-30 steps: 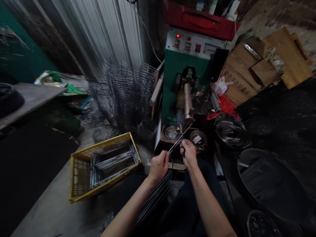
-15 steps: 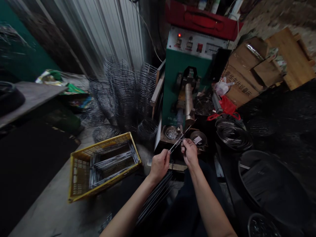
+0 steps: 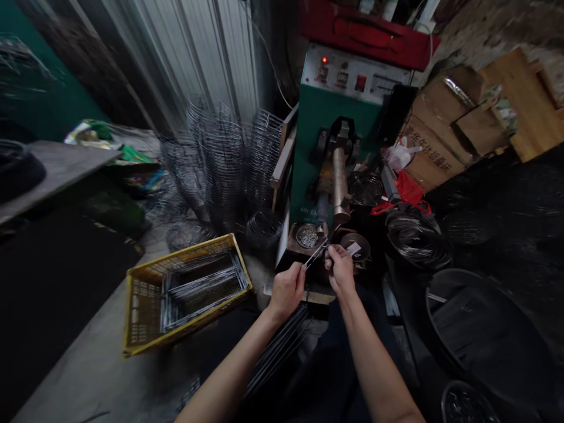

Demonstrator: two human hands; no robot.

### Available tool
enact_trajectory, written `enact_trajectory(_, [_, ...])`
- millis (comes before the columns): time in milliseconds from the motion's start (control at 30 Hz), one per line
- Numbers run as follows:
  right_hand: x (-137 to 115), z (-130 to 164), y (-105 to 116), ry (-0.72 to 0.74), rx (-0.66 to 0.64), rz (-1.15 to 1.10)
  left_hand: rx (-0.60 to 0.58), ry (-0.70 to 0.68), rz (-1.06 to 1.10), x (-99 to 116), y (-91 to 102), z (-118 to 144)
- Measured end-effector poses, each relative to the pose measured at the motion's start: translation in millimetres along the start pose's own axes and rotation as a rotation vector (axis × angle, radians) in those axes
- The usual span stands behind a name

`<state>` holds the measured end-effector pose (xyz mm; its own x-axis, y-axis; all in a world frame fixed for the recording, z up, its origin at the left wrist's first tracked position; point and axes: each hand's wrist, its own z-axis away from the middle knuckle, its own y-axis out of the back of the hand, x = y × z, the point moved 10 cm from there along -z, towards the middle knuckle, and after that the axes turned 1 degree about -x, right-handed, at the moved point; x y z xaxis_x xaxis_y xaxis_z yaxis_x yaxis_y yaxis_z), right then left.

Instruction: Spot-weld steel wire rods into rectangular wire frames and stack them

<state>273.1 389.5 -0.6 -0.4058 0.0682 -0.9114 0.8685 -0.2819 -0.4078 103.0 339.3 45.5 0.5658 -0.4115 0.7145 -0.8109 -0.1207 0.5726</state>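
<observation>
My left hand (image 3: 286,291) is closed in a pinch on the near end of a thin metal wire piece (image 3: 314,257). The wire slants up and right to beneath the metal electrode arm (image 3: 341,185) of a green machine (image 3: 304,141). At the wire's far part my right hand (image 3: 341,271) is closed, thumb against forefinger; whatever sits between those fingertips is too small and dark to name. Just beyond the hands, a round dish (image 3: 306,236) holds small shiny metal bits. To its right stands a dark round dish (image 3: 360,242) with a pale slip in it.
At left on the floor is a yellow crate (image 3: 132,311) with wire frames (image 3: 202,285). Behind it rise stacks of wire baskets (image 3: 222,158). Coiled wire (image 3: 416,241) and a large black tub (image 3: 484,335) lie at right. Cardboard boxes (image 3: 434,147) lean behind.
The view has shifted slightly. The wire's far end, which stuck out past the electrode tip before, is now harder to see there. Both hands keep their grip in nearly the same place.
</observation>
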Motion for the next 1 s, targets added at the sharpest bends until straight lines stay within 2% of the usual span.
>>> enact_trajectory(233, [3,0,2,-0.054,0.012,0.007,-0.004,-0.032,-0.060,1,3.9,-3])
enact_trajectory(433, [9,0,2,-0.126,-0.006,-0.053,-0.024,0.005,-0.025,-1,2.2,-3])
enact_trajectory(633, [-4,-3,6,-0.099,-0.051,0.018,-0.003,-0.016,-0.040,8,-1.5,-1])
enact_trajectory(800, [-14,-14,14,-0.079,-0.047,0.078,-0.005,-0.044,-0.038,10,-9.9,-14])
enact_trajectory(1000, [-20,-26,13,-0.044,-0.076,0.122,-0.005,-0.070,-0.067,8,-17.0,-27])
